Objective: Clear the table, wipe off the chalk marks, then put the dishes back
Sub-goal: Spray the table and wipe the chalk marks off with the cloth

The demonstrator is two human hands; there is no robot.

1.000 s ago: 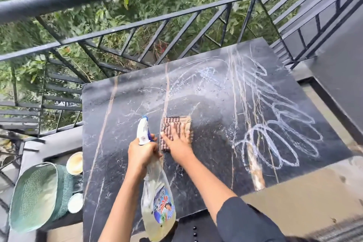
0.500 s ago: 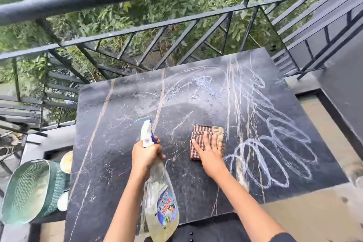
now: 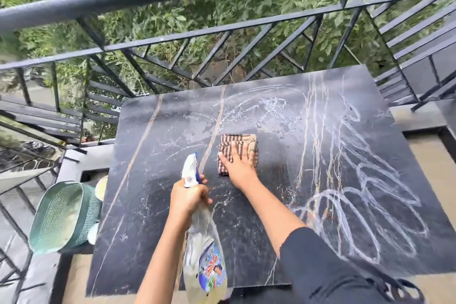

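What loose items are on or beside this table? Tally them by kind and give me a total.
Spray bottle: 1, gripped by the left hand
Striped cloth: 1, pressed under the right hand
Green basket: 1
Pale dishes: 2, partly hidden next to the basket
Total: 5

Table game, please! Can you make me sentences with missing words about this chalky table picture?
1. The right hand presses the striped cloth flat onto the ____.
2. The left hand grips a spray ____.
3. The mesh basket on the left is ____.
4. The big chalk loops lie to the ____ of the cloth.
Missing words: table, bottle, green, right.
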